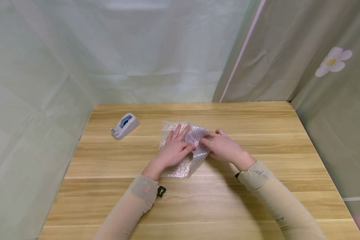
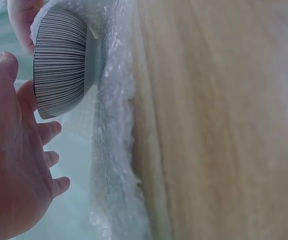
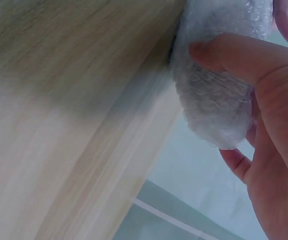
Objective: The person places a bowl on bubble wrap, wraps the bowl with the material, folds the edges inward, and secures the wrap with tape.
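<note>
A bowl point(image 2: 61, 62) with thin dark stripes stands upright on a sheet of bubble wrap point(image 1: 177, 169), as the left wrist view shows. The wrap's right part is folded up against the bowl and partly over its top. My left hand point(image 1: 174, 150) lies at the bowl's left side, fingers spread and nearly straight, touching the rim. From the right, my right hand point(image 1: 226, 148) grips the folded wrap around the bowl's side, thumb on the wrap point(image 3: 214, 95) and fingers behind it. The wrap hides the bowl's right side.
A white tape dispenser point(image 1: 125, 126) with a blue roll stands at the back left of the wooden table point(image 1: 258, 120). Hanging curtains point(image 1: 168, 50) enclose the table's back and sides.
</note>
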`<state>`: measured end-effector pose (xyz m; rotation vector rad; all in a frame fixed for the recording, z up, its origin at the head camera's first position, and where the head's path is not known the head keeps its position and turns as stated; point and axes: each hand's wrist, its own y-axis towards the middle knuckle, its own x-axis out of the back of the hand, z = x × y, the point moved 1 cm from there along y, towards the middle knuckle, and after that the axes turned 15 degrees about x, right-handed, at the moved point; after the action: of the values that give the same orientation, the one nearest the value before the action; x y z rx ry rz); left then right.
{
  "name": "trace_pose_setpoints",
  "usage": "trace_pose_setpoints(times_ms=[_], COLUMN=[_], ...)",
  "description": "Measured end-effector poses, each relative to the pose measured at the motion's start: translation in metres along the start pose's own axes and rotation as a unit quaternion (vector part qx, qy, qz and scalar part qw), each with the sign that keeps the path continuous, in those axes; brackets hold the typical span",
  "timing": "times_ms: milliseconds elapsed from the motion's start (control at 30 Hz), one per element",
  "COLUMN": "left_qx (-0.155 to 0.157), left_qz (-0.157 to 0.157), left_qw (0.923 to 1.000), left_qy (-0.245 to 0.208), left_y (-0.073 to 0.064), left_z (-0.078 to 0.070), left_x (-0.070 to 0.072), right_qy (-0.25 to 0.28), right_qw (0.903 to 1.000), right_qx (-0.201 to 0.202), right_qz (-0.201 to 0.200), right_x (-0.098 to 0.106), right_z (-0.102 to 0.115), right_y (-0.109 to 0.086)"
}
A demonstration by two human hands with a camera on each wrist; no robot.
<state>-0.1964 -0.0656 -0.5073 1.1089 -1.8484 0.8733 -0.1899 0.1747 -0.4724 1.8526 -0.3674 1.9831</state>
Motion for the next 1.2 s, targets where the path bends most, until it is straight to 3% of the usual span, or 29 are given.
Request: trace_pose_setpoints(times_ms=[300, 1200], left_qx=[-0.004, -0.004], left_qz=[0.001, 0.007], left_qw=[1.0000, 0.9997], left_qy=[0.001, -0.024], left_y=[0.000, -0.002], left_z=[0.002, 0.003], left_x=[0.000, 0.001], right_qy=[-0.024, -0.048], right_qw=[0.9995, 0.9986], right_qx=[0.020, 0.009], right_qz=[-0.007, -0.018], right_x=[-0.003, -0.014], right_z=[-0.001, 0.001], right_y=[0.000, -0.001])
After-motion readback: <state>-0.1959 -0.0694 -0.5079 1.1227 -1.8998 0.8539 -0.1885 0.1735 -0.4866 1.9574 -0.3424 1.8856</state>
